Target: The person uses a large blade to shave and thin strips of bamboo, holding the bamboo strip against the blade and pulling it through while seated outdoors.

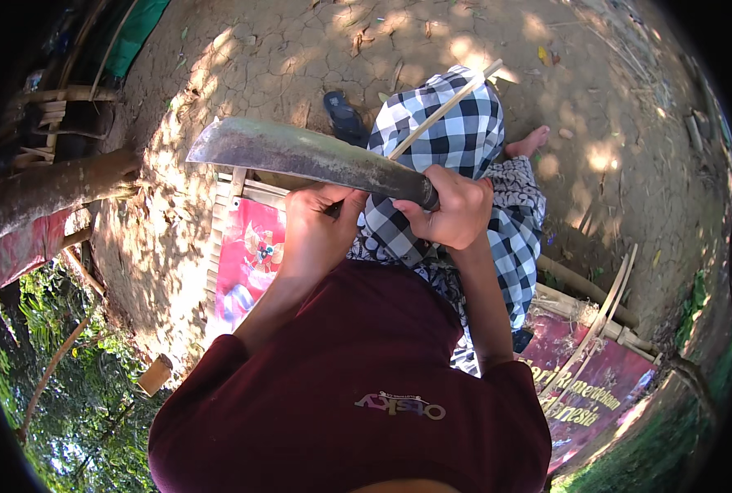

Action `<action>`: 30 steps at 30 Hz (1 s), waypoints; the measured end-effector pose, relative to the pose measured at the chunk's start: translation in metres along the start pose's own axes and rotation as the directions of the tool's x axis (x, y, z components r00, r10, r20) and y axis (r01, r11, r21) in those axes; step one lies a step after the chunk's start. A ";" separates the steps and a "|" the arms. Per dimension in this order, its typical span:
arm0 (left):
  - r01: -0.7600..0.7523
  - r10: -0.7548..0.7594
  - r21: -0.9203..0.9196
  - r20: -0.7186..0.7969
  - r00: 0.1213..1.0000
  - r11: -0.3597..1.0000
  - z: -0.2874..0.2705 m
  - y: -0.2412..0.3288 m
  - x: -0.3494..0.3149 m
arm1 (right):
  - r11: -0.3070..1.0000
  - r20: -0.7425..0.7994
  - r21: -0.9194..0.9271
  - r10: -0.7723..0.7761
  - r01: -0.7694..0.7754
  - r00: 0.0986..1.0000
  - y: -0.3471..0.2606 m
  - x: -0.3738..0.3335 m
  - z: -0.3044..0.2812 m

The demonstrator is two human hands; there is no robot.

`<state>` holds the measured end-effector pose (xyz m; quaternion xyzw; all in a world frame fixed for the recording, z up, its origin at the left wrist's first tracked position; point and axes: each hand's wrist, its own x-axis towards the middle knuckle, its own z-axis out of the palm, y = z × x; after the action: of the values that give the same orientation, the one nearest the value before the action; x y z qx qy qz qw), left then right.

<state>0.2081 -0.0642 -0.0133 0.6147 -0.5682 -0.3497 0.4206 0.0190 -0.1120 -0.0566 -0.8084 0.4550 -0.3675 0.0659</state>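
Observation:
My right hand [458, 207] grips the handle end of a machete [292, 152]. Its broad, worn blade points left, over my lap. A thin bamboo strip [444, 111] slants across the black-and-white checkered cloth [431, 123] on my raised knee and passes beneath the blade. The strip's line leads to my left hand [320, 226], which is closed on it close to the blade's lower edge. The blade hides the tips of the left fingers and part of the strip.
I sit on a bamboo bench with a red printed sheet [251, 255]; another printed sheet [588, 378] lies at right with loose bamboo strips [604, 312]. A dark sandal [345, 117] rests on cracked earth [259, 74]. A log [62, 193] juts in from the left.

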 end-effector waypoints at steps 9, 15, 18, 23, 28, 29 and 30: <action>0.033 -0.030 0.145 -0.026 0.999 0.989 -0.030 0.011 -0.003 | 0.786 -0.250 -0.121 0.567 -0.607 0.785 0.073 -0.022 -0.030; 0.280 -0.261 0.161 -0.130 0.956 0.946 -0.083 -0.022 -0.013 | 0.387 -0.450 0.162 0.848 -0.908 0.281 0.163 -0.089 -0.128; 0.193 -0.190 0.029 -0.089 0.978 0.981 -0.056 -0.029 -0.001 | 0.454 -0.381 0.311 0.864 -0.835 0.328 0.134 -0.098 -0.126; 0.143 -0.136 -0.166 0.051 0.989 0.976 -0.023 -0.009 0.012 | 0.504 -0.336 0.146 0.835 -0.851 0.436 0.108 -0.131 -0.089; 0.079 -0.068 -0.121 0.093 0.993 0.990 -0.026 -0.014 0.014 | 0.470 -0.222 0.278 0.880 -0.838 0.420 0.056 -0.135 -0.055; 0.074 -0.064 -0.117 0.090 0.994 0.990 -0.027 -0.017 0.014 | 0.468 -0.208 0.289 0.882 -0.835 0.422 0.054 -0.142 -0.049; 0.053 -0.043 -0.141 0.069 0.997 0.989 -0.028 -0.021 0.014 | 0.466 -0.196 0.297 0.884 -0.833 0.425 0.045 -0.140 -0.049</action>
<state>0.2435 -0.0744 -0.0209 0.5846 -0.5403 -0.4196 0.4362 -0.0881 -0.0171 -0.1165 -0.3820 0.7776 -0.4426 0.2313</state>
